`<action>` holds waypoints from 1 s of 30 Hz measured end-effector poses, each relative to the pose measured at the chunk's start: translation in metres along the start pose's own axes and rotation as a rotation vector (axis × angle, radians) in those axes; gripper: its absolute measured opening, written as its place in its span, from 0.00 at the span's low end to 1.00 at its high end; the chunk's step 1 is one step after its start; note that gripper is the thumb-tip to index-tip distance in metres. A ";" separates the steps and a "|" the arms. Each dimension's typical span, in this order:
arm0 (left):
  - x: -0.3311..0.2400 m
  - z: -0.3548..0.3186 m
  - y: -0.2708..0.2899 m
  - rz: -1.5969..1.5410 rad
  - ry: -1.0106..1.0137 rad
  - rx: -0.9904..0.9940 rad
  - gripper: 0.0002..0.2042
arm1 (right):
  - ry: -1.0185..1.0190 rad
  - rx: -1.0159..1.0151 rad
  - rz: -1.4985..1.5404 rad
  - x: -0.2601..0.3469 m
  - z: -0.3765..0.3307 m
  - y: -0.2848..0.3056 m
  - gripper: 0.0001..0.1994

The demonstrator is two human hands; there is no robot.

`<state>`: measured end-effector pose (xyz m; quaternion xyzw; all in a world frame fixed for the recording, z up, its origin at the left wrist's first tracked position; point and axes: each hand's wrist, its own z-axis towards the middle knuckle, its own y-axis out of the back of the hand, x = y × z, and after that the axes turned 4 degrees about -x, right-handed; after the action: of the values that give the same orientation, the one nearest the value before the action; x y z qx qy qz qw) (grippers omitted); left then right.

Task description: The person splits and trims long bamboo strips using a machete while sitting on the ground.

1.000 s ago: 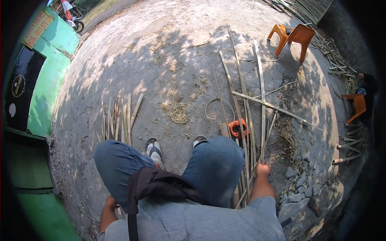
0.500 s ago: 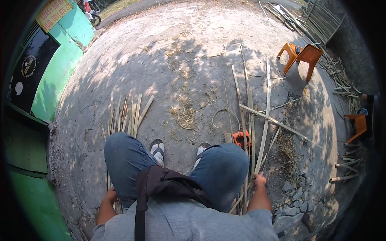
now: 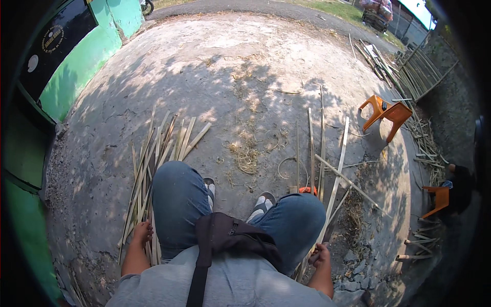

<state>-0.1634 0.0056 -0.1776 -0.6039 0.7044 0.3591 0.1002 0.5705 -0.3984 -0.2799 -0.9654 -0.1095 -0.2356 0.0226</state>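
My left hand (image 3: 142, 233) is beside my left thigh, fingers curled, over a bundle of long bamboo strips (image 3: 138, 192). Whether a strip is inside that hand is hidden. Low beside my right thigh, my right hand (image 3: 320, 256) is closed with fingertips together; what it grips is too small to make out. A dark flat piece (image 3: 330, 233) shows just beyond this hand, next to a long pale strip (image 3: 336, 192). Another strip (image 3: 353, 185) lies crosswise over it. Mostly hidden behind my right knee is an orange object (image 3: 308, 190).
An orange plastic chair (image 3: 391, 117) stands at the far right. Another orange chair (image 3: 437, 199) is at the right edge beside a dark-clothed person (image 3: 456, 187), only partly visible. Bamboo strips (image 3: 427, 138) are heaped along that side. Fibre shavings (image 3: 245, 156) lie ahead of my feet. A green wall (image 3: 87, 71) bounds the left.
My left hand has risen from low beside the thigh to above the left bundle. My right hand has come back from the pale strip towards my body. The view has tilted upward.
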 end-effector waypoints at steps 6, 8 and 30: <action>-0.036 0.054 -0.008 -0.435 -0.202 0.007 0.13 | 0.191 0.016 0.134 0.032 -0.060 -0.013 0.08; -0.062 0.055 -0.013 -0.490 -0.297 0.000 0.11 | 0.286 0.038 0.158 0.045 -0.091 -0.030 0.09; -0.153 -0.052 -0.039 -0.246 -1.030 0.114 0.11 | 0.860 0.304 0.037 0.054 -0.385 -0.102 0.14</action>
<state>-0.0740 0.0914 -0.0666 -0.4212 0.5063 0.5559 0.5071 0.4212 -0.3245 0.0863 -0.7673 -0.1065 -0.5959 0.2117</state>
